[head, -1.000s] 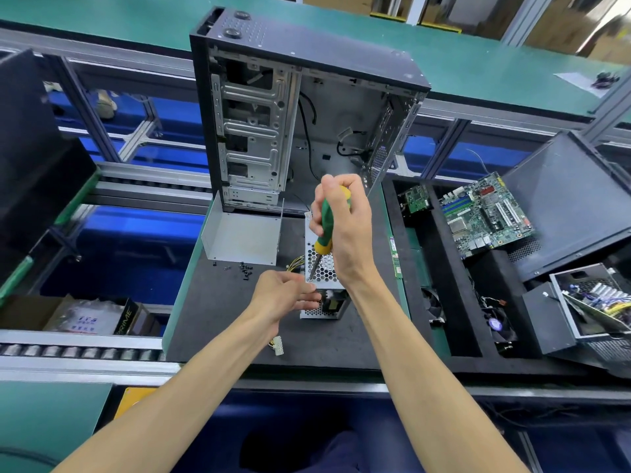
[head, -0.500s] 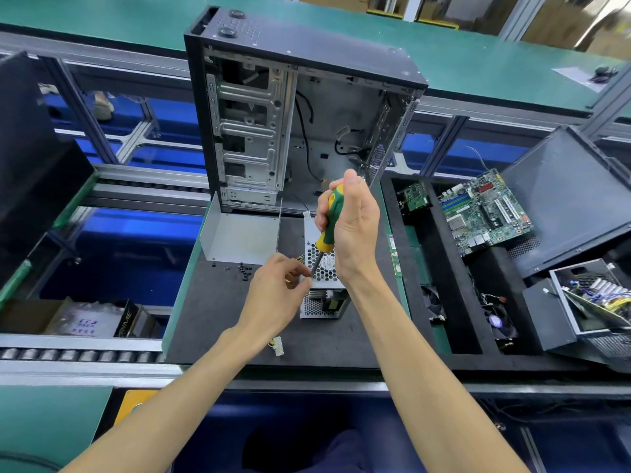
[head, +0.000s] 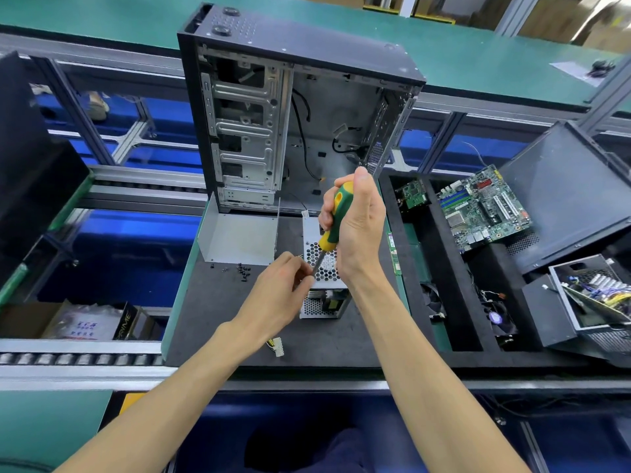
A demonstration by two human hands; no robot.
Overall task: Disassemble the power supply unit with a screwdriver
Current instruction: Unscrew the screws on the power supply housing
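The silver power supply unit [head: 324,303] with honeycomb vents lies on the black mat [head: 222,315], partly behind my hands. My right hand [head: 358,230] grips the green and yellow screwdriver [head: 333,221] by its handle, shaft slanting down and left onto the unit's top. My left hand [head: 283,291] pinches at the shaft's tip near the unit's left edge; what is between the fingertips is hidden. A white cable connector [head: 278,346] lies under my left wrist. The unit's removed grey metal cover [head: 239,238] stands to the left.
An open, stripped computer case [head: 290,107] stands upright behind the unit. Several small black screws [head: 242,269] lie on the mat. Black trays at right hold a motherboard [head: 483,208], a small board [head: 413,194], a fan [head: 496,317] and another opened unit [head: 594,291]. Roller conveyor [head: 78,358] at left.
My left hand has moved up from the unit's front to the screwdriver's tip. My right hand has held the screwdriver nearly still, tilting it slightly.
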